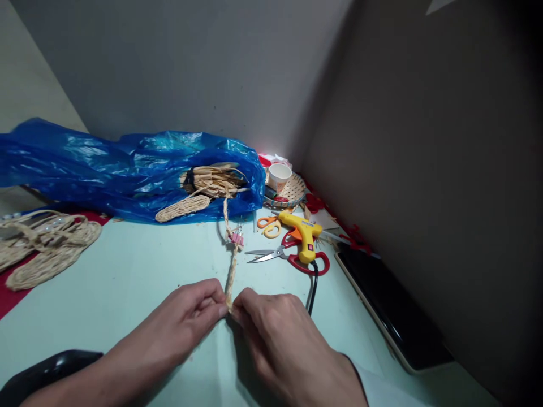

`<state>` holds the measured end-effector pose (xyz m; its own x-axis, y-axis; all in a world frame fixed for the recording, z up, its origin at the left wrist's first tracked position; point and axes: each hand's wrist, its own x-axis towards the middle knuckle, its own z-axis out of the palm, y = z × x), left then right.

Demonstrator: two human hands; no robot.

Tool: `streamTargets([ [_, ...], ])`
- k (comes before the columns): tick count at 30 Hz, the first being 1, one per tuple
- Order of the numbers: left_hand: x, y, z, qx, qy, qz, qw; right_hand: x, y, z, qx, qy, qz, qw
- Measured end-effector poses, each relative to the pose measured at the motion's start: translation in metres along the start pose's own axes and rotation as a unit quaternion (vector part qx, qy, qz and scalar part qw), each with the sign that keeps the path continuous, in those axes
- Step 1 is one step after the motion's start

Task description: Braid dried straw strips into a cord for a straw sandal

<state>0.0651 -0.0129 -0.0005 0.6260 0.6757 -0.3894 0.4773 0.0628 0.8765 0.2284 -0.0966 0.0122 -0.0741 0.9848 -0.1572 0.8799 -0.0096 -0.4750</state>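
A thin braided straw cord (231, 271) runs across the pale green table from the straw bundle (212, 180) in the blue plastic bag (127, 164) toward me. A pink binder clip (236, 238) is clamped on it midway. My left hand (193, 314) and my right hand (271, 328) meet at the cord's near end, and both pinch the strands there with closed fingers.
Red-handled scissors (292, 257), a yellow glue gun (303, 232) with black cable, and orange scissors (269, 225) lie right of the cord. A woven tray (294, 192) holds a paper cup (279, 176). Woven straw soles (42, 246) lie left. A dark tablet (390, 305) sits at the right wall.
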Motion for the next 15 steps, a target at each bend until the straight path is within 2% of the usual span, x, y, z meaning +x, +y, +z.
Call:
streamTargets([
  [3, 0.001, -0.002, -0.002, 0.044, 0.019, 0.027, 0.998, 0.000, 0.002, 0.003, -0.036, 0.050, -0.053, 0.997],
  [5, 0.002, -0.005, -0.002, 0.034, 0.018, 0.021, 0.999, 0.000, 0.003, 0.008, -0.049, 0.123, -0.095, 0.987],
  [9, 0.003, -0.012, 0.000, -0.015, 0.027, 0.016, 0.999, -0.001, 0.005, 0.020, -0.090, 0.264, -0.228, 0.933],
  [12, 0.002, -0.013, 0.000, -0.049, 0.011, 0.015, 0.999, -0.003, 0.004, 0.026, -0.134, 0.287, -0.316, 0.895],
  [15, 0.001, -0.012, 0.000, -0.094, -0.006, 0.001, 0.996, -0.003, 0.005, 0.028, -0.144, 0.269, -0.363, 0.880],
])
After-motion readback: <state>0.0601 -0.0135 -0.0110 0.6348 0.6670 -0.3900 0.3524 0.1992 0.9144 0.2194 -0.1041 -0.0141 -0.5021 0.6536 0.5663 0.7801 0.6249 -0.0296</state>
